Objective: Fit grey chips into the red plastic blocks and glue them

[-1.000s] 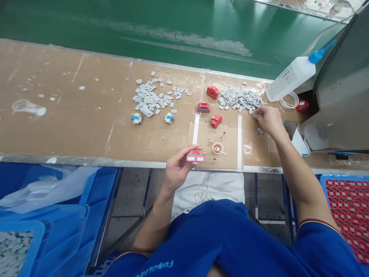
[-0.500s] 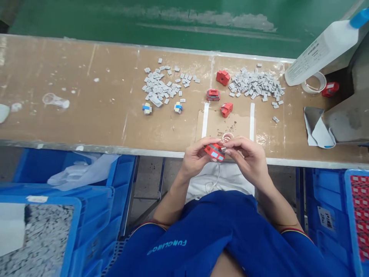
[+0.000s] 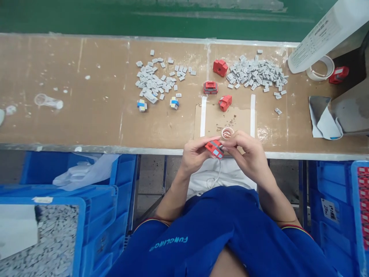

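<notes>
My left hand pinches a small red plastic part with pale blue faces, at the near edge of the brown bench. My right hand meets it from the right, fingertips closed against the part's right end; whether they hold a small grey piece I cannot make out. Just beyond the hands sits a tiny round cup on a cardboard pad. Three more red parts lie further back, between two heaps of small grey pieces.
The left grey heap has two taped blocks by it. A white squeeze bottle, a tape roll and a grey machine stand at the right. Blue crates sit under the bench on both sides. A green belt runs behind.
My right hand left the right grey heap and came back to the red part that my left hand holds. The head camera tilted down and the hands shifted slightly nearer.
</notes>
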A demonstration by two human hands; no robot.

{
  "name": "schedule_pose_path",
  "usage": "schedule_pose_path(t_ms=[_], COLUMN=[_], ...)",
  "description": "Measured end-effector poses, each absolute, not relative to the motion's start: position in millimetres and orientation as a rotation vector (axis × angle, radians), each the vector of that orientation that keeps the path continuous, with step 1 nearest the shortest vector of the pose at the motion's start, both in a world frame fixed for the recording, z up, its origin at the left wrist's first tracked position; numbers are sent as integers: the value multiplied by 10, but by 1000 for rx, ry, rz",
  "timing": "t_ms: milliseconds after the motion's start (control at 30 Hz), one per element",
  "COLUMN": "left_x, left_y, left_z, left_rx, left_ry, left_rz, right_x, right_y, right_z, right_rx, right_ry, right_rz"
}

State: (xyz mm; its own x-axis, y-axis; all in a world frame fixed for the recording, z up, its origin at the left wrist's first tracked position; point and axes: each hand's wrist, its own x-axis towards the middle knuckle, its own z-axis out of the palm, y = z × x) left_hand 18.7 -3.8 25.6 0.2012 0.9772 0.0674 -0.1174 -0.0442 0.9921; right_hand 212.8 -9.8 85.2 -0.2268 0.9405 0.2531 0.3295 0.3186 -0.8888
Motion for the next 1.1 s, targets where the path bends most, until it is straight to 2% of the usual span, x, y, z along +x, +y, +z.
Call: schedule_pose_path(t_ms=[400,667,900,1100], left_x=[160,-21,152,158], left_y=[-179,-59,-293,-363], left_z=[384,417,522,583], left_rx=[1417,1579,1394,1472], left_ry=[1018,813,916,951], left_rz=[1187,1092,1193,1178], right_x=[1934,2093,2099,2076], right_y=[-403,-345,-324,-339], right_z=[896,846,858,814], right_rx=[-1271,-1059,-1092,-1037], right_ry=[-1809,-1819,-1762,-1867], right_rz=[607,828,695,588])
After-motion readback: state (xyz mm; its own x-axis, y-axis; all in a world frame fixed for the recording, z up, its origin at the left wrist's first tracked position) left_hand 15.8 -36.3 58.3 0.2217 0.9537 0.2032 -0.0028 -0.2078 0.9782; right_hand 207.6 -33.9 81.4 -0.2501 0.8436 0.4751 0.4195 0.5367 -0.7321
